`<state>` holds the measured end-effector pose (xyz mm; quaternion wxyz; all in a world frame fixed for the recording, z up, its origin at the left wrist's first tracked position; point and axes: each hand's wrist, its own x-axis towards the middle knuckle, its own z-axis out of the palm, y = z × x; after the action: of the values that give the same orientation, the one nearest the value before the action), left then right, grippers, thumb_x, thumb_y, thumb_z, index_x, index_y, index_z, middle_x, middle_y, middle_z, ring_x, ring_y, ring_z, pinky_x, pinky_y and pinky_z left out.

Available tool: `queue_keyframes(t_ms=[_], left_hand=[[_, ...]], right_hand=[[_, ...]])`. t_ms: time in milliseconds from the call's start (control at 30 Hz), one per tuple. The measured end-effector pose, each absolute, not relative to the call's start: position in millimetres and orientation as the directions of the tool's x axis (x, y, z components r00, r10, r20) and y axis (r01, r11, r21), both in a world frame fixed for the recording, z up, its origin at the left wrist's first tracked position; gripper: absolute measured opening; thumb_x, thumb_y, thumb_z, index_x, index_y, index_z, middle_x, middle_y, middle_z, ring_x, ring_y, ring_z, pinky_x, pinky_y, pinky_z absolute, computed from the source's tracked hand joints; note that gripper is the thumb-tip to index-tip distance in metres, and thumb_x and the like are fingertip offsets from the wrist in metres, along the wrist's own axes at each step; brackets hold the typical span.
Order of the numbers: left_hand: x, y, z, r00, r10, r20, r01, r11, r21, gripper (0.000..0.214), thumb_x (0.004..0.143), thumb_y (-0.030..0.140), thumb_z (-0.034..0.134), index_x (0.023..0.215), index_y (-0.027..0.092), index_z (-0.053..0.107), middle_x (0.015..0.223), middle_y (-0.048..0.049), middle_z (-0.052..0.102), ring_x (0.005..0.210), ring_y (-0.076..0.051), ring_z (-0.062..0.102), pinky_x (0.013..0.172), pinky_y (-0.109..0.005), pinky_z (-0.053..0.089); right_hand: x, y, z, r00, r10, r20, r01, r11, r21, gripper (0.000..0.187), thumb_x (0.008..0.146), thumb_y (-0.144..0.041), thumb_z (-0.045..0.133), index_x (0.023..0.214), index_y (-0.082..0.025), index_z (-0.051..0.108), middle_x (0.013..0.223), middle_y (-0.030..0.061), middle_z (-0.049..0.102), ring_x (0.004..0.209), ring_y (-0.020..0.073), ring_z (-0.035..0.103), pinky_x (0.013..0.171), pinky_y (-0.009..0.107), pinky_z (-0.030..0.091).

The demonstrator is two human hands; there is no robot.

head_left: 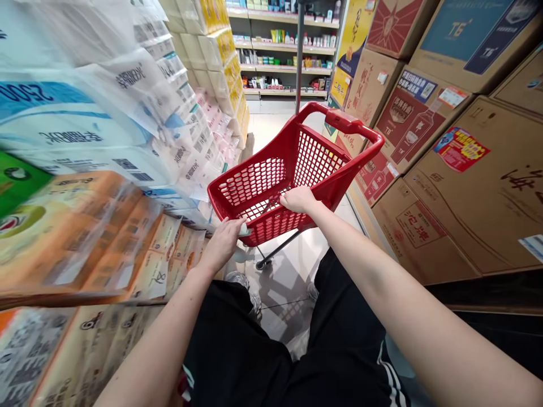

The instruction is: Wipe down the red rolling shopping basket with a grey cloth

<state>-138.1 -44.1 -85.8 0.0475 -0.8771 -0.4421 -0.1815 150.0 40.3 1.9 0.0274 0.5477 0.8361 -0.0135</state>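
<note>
A red plastic shopping cart [265,169] with a lattice basket stands in front of me, turned at an angle, its handle at the far right end. My right hand [298,199] is closed over the basket's near rim, fingers curled to the inside. At the basket's left near corner is my left hand [227,237], bent against the rim. A pale, thin, cloth-like piece [245,230] shows under its fingers and seems to hang down below them; its exact kind is unclear. The thumb is mostly hidden.
Stacked tissue packs [169,107] rise close on the left, with orange packs [102,226] lower down. Cardboard cartons [462,181] are piled along the right. A grey post [299,56] stands behind the cart, before stocked shelves [288,70]. Tiled floor [280,288] lies beneath.
</note>
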Motion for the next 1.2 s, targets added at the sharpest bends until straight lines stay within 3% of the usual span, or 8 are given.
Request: queue_keyframes(t_ms=[133, 233, 367, 500, 767, 900, 1033, 1200], left_hand=[[-135, -43, -76, 0.522, 0.805, 0.281, 0.832, -0.553, 0.039, 0.043, 0.093, 0.015, 0.036, 0.134, 0.012, 0.049, 0.126, -0.0150, 0.065, 0.116, -0.026, 0.059, 0.113, -0.045, 0.036], [-114, -40, -67, 0.464, 0.856, 0.227, 0.879, -0.476, -0.002, 0.035, 0.095, 0.018, 0.037, 0.125, 0.012, 0.054, 0.114, -0.0164, 0.068, 0.105, -0.028, 0.063, 0.097, -0.042, 0.046], [-83, -35, -61, 0.369, 0.897, 0.244, 0.928, -0.371, -0.037, 0.030, 0.097, 0.019, 0.035, 0.117, 0.012, 0.056, 0.102, -0.0160, 0.069, 0.093, -0.028, 0.065, 0.081, -0.038, 0.048], [-57, -26, -59, 0.327, 0.898, 0.294, 0.944, -0.325, -0.059, 0.030, 0.099, 0.024, 0.032, 0.113, 0.012, 0.057, 0.093, -0.0155, 0.067, 0.086, -0.028, 0.065, 0.075, -0.036, 0.045], [-34, -20, -56, 0.353, 0.870, 0.344, 0.924, -0.382, 0.018, 0.042, 0.100, 0.024, 0.031, 0.136, 0.008, 0.046, 0.107, -0.0188, 0.068, 0.097, -0.031, 0.063, 0.088, -0.043, 0.044], [-75, -34, -68, 0.439, 0.808, 0.393, 0.876, -0.482, 0.014, 0.043, 0.098, 0.018, 0.031, 0.137, 0.012, 0.046, 0.123, -0.0176, 0.064, 0.111, -0.028, 0.059, 0.106, -0.045, 0.037], [-123, -49, -78, 0.422, 0.819, 0.389, 0.879, -0.474, 0.045, 0.044, 0.094, 0.016, 0.036, 0.137, 0.018, 0.045, 0.128, -0.0136, 0.062, 0.120, -0.026, 0.056, 0.116, -0.049, 0.028], [-138, -48, -79, 0.461, 0.819, 0.341, 0.872, -0.489, -0.004, 0.036, 0.094, 0.017, 0.035, 0.126, 0.018, 0.051, 0.116, -0.0123, 0.066, 0.112, -0.025, 0.059, 0.118, -0.051, 0.025]], right_hand=[[148, 38, 3, -0.392, 0.917, -0.072, 0.919, 0.394, 0.023, 0.057, 0.102, -0.038, 0.024, 0.105, -0.015, 0.077, 0.112, 0.0148, 0.074, 0.105, 0.0278, 0.069, 0.085, 0.035, 0.047], [147, 38, 2, -0.384, 0.920, -0.074, 0.922, 0.387, 0.027, 0.057, 0.102, -0.037, 0.025, 0.105, -0.015, 0.077, 0.113, 0.0150, 0.074, 0.104, 0.0279, 0.069, 0.084, 0.034, 0.047], [148, 40, 2, -0.376, 0.924, -0.062, 0.925, 0.378, 0.023, 0.056, 0.102, -0.036, 0.026, 0.105, -0.015, 0.077, 0.112, 0.0155, 0.074, 0.104, 0.0276, 0.069, 0.084, 0.034, 0.047], [147, 42, 1, -0.370, 0.927, -0.059, 0.928, 0.372, 0.026, 0.056, 0.102, -0.035, 0.025, 0.106, -0.015, 0.077, 0.113, 0.0154, 0.074, 0.105, 0.0276, 0.069, 0.086, 0.035, 0.047], [150, 38, -1, -0.385, 0.923, -0.016, 0.922, 0.386, 0.041, 0.056, 0.102, -0.037, 0.026, 0.103, -0.016, 0.078, 0.108, 0.0131, 0.075, 0.102, 0.0274, 0.069, 0.084, 0.034, 0.047], [152, 35, -1, -0.392, 0.920, -0.001, 0.919, 0.392, 0.034, 0.058, 0.103, -0.037, 0.024, 0.100, -0.016, 0.078, 0.106, 0.0129, 0.076, 0.100, 0.0267, 0.069, 0.082, 0.033, 0.046], [152, 31, 1, -0.405, 0.914, -0.019, 0.914, 0.405, 0.032, 0.061, 0.103, -0.037, 0.021, 0.101, -0.016, 0.078, 0.108, 0.0131, 0.075, 0.101, 0.0263, 0.069, 0.083, 0.033, 0.046], [150, 29, 2, -0.402, 0.916, -0.008, 0.915, 0.402, 0.024, 0.063, 0.104, -0.040, 0.020, 0.102, -0.016, 0.078, 0.107, 0.0129, 0.076, 0.102, 0.0263, 0.069, 0.084, 0.033, 0.046]])
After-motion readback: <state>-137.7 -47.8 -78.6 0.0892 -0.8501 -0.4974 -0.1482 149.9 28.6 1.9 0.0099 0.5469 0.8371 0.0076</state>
